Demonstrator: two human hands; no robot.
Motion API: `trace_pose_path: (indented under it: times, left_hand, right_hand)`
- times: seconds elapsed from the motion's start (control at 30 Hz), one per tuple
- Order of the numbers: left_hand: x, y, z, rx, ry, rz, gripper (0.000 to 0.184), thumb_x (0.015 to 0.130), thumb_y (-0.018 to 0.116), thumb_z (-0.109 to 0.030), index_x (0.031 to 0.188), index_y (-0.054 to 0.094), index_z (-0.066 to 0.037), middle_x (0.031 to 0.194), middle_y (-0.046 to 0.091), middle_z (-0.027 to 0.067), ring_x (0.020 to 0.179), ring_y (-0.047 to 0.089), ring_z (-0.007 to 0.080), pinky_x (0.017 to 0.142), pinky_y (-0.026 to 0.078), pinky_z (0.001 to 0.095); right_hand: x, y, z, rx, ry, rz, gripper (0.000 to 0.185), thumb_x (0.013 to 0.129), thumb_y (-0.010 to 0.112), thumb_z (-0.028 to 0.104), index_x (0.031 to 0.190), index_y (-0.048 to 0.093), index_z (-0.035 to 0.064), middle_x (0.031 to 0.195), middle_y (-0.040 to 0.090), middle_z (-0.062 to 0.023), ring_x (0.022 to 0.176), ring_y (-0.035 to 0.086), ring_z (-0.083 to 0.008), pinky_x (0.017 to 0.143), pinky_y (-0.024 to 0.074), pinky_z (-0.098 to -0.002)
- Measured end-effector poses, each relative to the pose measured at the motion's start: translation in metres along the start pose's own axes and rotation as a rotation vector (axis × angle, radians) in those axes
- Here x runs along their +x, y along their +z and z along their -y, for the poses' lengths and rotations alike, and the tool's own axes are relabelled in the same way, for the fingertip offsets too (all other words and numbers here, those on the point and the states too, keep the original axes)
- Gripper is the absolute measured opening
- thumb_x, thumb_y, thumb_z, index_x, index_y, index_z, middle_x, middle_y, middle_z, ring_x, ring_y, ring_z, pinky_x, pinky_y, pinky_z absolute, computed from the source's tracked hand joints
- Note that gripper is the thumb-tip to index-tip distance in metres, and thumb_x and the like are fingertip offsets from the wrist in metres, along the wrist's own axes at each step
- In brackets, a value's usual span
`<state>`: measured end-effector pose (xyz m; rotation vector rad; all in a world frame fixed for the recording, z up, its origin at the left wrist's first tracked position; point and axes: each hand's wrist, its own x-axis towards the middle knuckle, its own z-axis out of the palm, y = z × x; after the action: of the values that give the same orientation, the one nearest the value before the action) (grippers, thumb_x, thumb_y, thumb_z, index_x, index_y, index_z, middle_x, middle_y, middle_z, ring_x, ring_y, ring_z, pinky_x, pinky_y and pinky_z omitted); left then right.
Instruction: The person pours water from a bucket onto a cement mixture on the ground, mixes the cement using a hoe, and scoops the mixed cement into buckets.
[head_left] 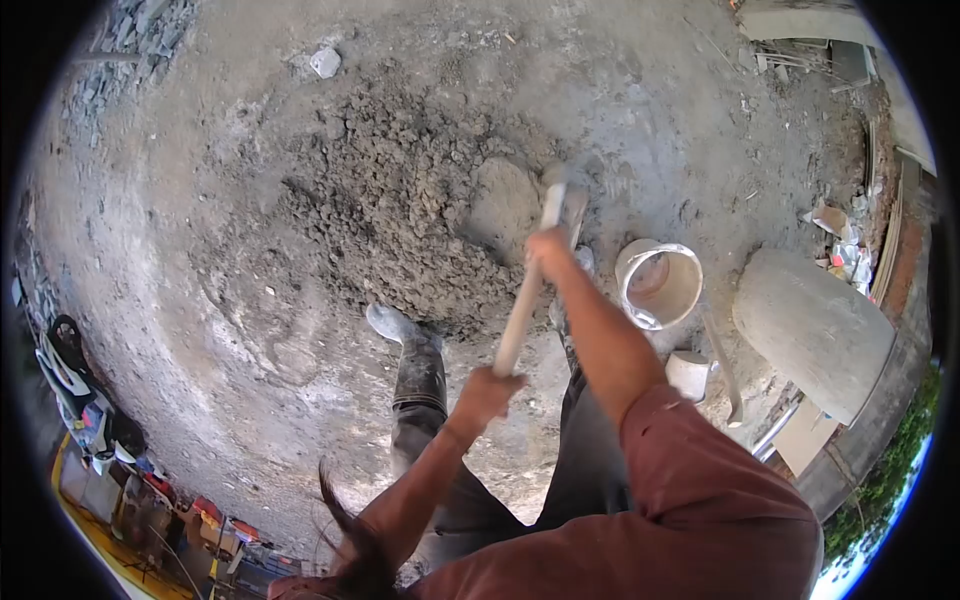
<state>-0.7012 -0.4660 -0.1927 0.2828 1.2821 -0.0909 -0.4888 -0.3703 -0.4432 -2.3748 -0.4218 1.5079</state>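
Observation:
Both my hands are wrapped around the pale wooden handle of a hoe [520,315]. My left hand [487,396] grips it near its lower end, between my legs. Farther up, close to the head, my right hand [549,247] is closed on it. The grey hoe blade [576,210] is smeared and partly hidden beside the handle; whether it touches the ground I cannot tell. Just left of it lies a heap of crumbly, damp grey-brown mix [400,180], with a smoother patch [505,200] at its right side. My booted left foot [390,323] stands at the heap's near edge.
A mortar-stained white bucket [660,285] stands right of my right arm. Near it are a small pale container [688,375], a curved wooden handle [724,370] and a large grey slab-like object [815,325]. A motorbike [80,390] is at far left; a white lump [325,62] lies beyond the heap.

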Motion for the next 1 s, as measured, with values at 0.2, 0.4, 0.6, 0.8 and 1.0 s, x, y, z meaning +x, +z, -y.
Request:
trace_pose_path:
  times: [0.2, 0.4, 0.6, 0.8, 1.0]
  left_hand:
    - [-0.076, 0.070, -0.048, -0.074, -0.021, -0.081, 0.034, 0.091, 0.073, -0.026, 0.087, 0.060, 0.006, 0.065, 0.059, 0.0052, 0.052, 0.059, 0.0160, 0.044, 0.043, 0.0318]
    - [-0.207, 0.044, 0.014, 0.393, 0.229, -0.037, 0.043, 0.090, 0.077, -0.033, 0.100, 0.058, 0.005, 0.065, 0.062, 0.0109, 0.058, 0.065, 0.0223, 0.055, 0.051, 0.0394]
    - [-0.207, -0.135, 0.176, 0.920, 0.246, -0.415, 0.025, 0.080, 0.081, -0.024, 0.086, 0.066, -0.006, 0.078, 0.069, 0.0178, 0.072, 0.068, 0.0411, 0.064, 0.053, 0.0480]
    - [-0.107, -0.224, 0.256, 1.119, 0.472, -0.610, 0.008, 0.077, 0.071, -0.020, 0.081, 0.066, -0.015, 0.086, 0.070, 0.0021, 0.097, 0.063, 0.0271, 0.102, 0.039, 0.0480]
    - [-0.170, -0.224, 0.281, 0.969, 0.518, -0.458, 0.013, 0.069, 0.071, -0.003, 0.075, 0.064, -0.012, 0.077, 0.067, 0.0077, 0.083, 0.064, 0.0335, 0.083, 0.047, 0.0458]
  right_hand:
    - [-0.069, -0.004, 0.022, 0.128, 0.476, 0.479, 0.012, 0.084, 0.069, 0.002, 0.087, 0.057, 0.0014, 0.064, 0.057, -0.0082, 0.049, 0.054, -0.0216, 0.046, 0.0482, -0.0376]
    - [-0.224, -0.066, 0.035, 0.470, 0.538, 0.238, 0.017, 0.087, 0.066, 0.004, 0.083, 0.050, 0.0066, 0.064, 0.050, -0.0048, 0.049, 0.050, -0.0182, 0.044, 0.0451, -0.0343]
    - [-0.374, 0.018, 0.024, 0.916, 0.403, -0.032, 0.012, 0.083, 0.063, -0.002, 0.083, 0.052, 0.0035, 0.072, 0.054, -0.0086, 0.052, 0.053, -0.0212, 0.049, 0.0511, -0.0403]
    - [-0.390, 0.078, -0.004, 0.974, 0.379, 0.117, 0.020, 0.079, 0.064, -0.010, 0.083, 0.049, 0.0031, 0.075, 0.056, -0.0115, 0.065, 0.060, -0.0262, 0.066, 0.0560, -0.0450]
    - [-0.458, 0.075, 0.000, 0.866, 0.463, 0.178, 0.022, 0.080, 0.062, -0.013, 0.083, 0.048, 0.0049, 0.071, 0.052, -0.0100, 0.065, 0.058, -0.0248, 0.072, 0.0557, -0.0486]
